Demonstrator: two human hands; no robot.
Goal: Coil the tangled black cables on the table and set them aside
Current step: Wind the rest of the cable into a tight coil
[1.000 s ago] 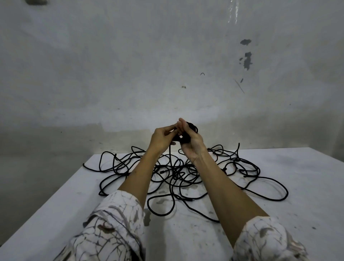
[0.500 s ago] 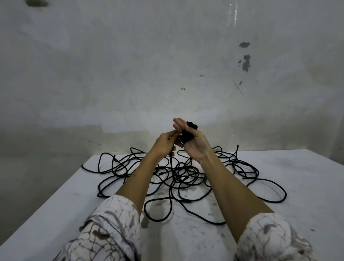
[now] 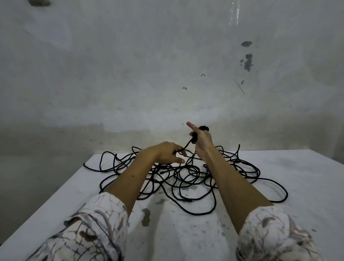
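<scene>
1. Black cables point(image 3: 186, 177) sprawl tangled across the white counter point(image 3: 307, 186).
2. Right hand point(image 3: 202, 139), raised, grips a small coil point(image 3: 203, 128), one finger extended.
3. Left hand point(image 3: 163, 153) pinches the strand leading down from it.

A bare plaster wall point(image 3: 130, 65) fills the whole upper view, pale grey-white and mottled; a lighter band runs across it low down, with a darker, dirtier strip beneath that; dark chipped patches point(image 3: 247, 59) sit up on the right, a thin scratch just below them, a small dark fleck nearer the middle; a wet-looking glint point(image 3: 235, 13) streaks the top right; a dark blotch point(image 3: 39, 2) peeks in at the top left corner; below, a white table point(image 3: 307, 177) stands against the wall, its top speckled with grey stains point(image 3: 146, 217) and scuffs; the light is soft and even.
</scene>
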